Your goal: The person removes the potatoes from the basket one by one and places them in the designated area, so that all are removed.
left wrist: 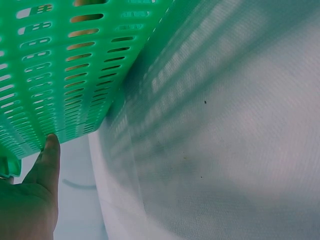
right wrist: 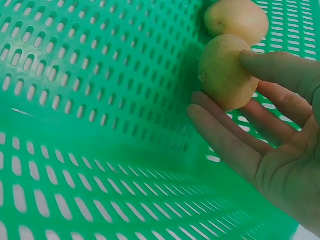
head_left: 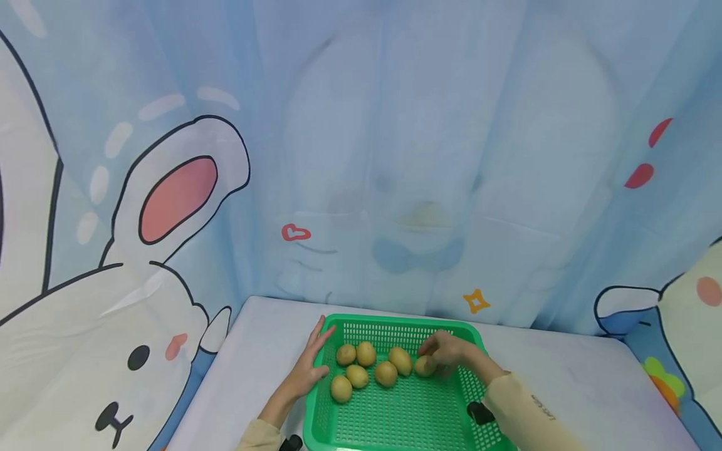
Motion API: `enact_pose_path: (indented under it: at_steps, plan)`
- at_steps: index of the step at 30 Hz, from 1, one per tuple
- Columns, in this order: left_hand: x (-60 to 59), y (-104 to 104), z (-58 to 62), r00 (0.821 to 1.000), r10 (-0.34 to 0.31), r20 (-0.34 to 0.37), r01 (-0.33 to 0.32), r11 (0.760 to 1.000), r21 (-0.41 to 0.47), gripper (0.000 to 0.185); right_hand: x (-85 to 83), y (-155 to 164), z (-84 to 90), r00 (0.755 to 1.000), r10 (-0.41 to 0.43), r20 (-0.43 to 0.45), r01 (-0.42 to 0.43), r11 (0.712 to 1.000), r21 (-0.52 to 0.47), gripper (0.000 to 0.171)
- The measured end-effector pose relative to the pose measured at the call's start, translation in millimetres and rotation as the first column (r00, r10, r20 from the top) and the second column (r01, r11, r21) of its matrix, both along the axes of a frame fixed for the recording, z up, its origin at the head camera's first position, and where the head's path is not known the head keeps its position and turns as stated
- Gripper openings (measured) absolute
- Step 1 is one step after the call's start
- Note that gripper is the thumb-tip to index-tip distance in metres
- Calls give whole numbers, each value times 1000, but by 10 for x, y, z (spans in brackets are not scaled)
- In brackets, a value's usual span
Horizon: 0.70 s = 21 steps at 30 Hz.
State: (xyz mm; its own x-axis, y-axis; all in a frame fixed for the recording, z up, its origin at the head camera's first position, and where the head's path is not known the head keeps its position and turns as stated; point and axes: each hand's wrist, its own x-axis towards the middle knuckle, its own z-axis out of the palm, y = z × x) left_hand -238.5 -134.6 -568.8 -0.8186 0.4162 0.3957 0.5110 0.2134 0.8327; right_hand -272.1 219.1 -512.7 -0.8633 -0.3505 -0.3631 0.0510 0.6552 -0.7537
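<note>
A green plastic basket with slotted walls holds several yellow-skinned potatoes. Inside it, toward the back right, my right hand pinches one potato between thumb and fingers. That potato is close to a neighbouring potato in the right wrist view. Along the basket's left rim lies my left hand, its fingers stretched out straight and its thumb pointing inward over the rim. From the left wrist view, a straight finger meets the outer basket wall; part of that hand is out of frame.
The basket stands on a table with a white cloth. Behind it hangs a blue curtain printed with cartoon animals. Most of the potatoes sit in the basket's back left part, and its front floor shows bare green mesh.
</note>
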Motion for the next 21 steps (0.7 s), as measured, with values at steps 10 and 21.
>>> enact_pose_path:
  at_steps: [10, 21]
  plan:
    - [5, 7, 6, 1000, 5, 7, -5, 1000, 15, 84, -20, 198, 321, 999, 32, 38, -31, 999, -36, 41]
    - [16, 12, -8, 1000, 11, 13, -11, 1000, 17, 85, -31, 519, 629, 999, 36, 3, -36, 997, -63, 47]
